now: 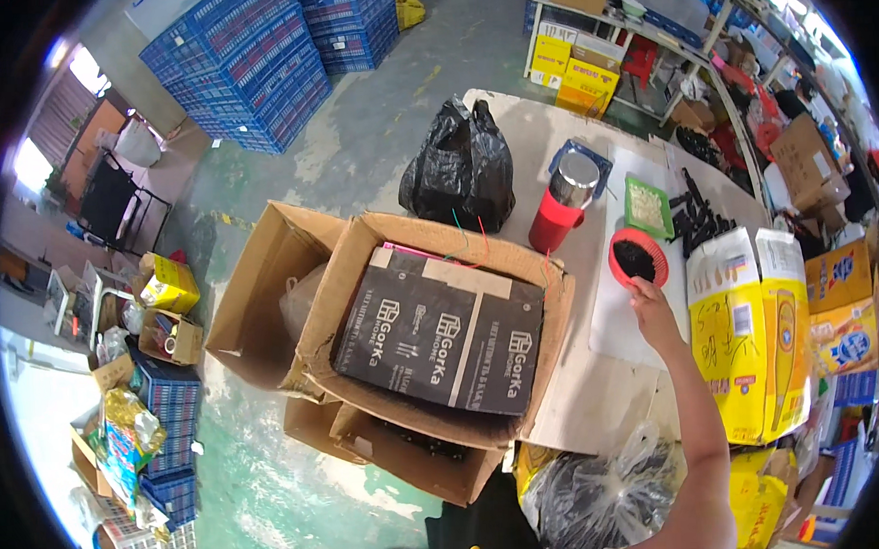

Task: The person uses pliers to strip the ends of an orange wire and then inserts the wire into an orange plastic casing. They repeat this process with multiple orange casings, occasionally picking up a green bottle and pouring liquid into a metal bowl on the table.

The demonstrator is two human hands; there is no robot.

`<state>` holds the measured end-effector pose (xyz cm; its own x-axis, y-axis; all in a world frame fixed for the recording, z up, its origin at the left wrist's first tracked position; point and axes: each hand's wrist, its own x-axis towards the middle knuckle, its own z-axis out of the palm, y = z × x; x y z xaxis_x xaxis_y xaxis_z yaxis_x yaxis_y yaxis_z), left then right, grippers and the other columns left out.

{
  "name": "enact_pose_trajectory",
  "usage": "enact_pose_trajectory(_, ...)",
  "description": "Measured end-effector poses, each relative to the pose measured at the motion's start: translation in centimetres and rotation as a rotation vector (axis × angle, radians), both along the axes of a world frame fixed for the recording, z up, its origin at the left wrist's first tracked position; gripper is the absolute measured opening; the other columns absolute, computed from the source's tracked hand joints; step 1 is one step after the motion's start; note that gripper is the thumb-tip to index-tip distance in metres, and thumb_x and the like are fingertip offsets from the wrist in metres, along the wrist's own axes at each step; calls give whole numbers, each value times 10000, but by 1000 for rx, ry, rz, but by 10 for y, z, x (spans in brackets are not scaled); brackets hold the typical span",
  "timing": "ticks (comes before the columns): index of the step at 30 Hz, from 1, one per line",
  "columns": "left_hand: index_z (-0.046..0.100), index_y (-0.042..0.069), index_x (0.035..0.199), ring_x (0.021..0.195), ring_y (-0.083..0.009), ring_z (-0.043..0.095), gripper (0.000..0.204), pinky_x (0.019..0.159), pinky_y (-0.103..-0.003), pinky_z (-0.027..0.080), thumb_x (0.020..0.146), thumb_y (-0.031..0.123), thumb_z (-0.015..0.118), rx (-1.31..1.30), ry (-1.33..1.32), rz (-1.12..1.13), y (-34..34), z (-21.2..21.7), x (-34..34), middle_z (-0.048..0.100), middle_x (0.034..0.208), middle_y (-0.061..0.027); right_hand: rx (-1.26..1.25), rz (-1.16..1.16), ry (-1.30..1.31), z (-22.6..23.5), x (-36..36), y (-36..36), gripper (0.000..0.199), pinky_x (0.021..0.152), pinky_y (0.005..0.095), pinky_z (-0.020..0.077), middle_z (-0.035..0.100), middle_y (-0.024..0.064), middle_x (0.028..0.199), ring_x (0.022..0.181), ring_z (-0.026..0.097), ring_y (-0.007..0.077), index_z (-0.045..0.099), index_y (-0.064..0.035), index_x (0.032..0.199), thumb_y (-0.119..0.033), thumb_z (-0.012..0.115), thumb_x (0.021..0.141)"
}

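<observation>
Bowl (pixel 661 258), red | just beyond right hand (pixel 648 304) | hand pinching its near rim

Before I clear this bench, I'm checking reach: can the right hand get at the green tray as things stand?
Probably yes: nothing covers the green tray, just beyond the red basket. The right hand, at that basket's near rim, would likely have to pass it first.

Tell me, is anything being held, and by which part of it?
The right hand appears to grip the red basket by its near rim.
</observation>
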<state>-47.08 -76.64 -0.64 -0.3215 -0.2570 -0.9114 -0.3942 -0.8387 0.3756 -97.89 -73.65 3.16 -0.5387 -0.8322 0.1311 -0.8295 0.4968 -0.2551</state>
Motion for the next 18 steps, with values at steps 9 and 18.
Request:
enact_pose_trajectory(9,558,87,883,700,-62,488,149,637,-235,421,879,223,620,-23,-62,6,50,-14,76,539,751,23,-229,-252,15,-48,-25,-12,214,751,423,469,628,191,885,857,605,352,596,1,871,-209,555,870)
enact_pose_trajectory(18,567,86,892,705,-59,494,151,639,-230,424,877,222,630,-29,-94,10,111,-35,120,546,754,26,71,-516,-31,-90,-64,-40,154,765,438,499,653,181,875,865,626,349,650,-62,858,-191,662,774)
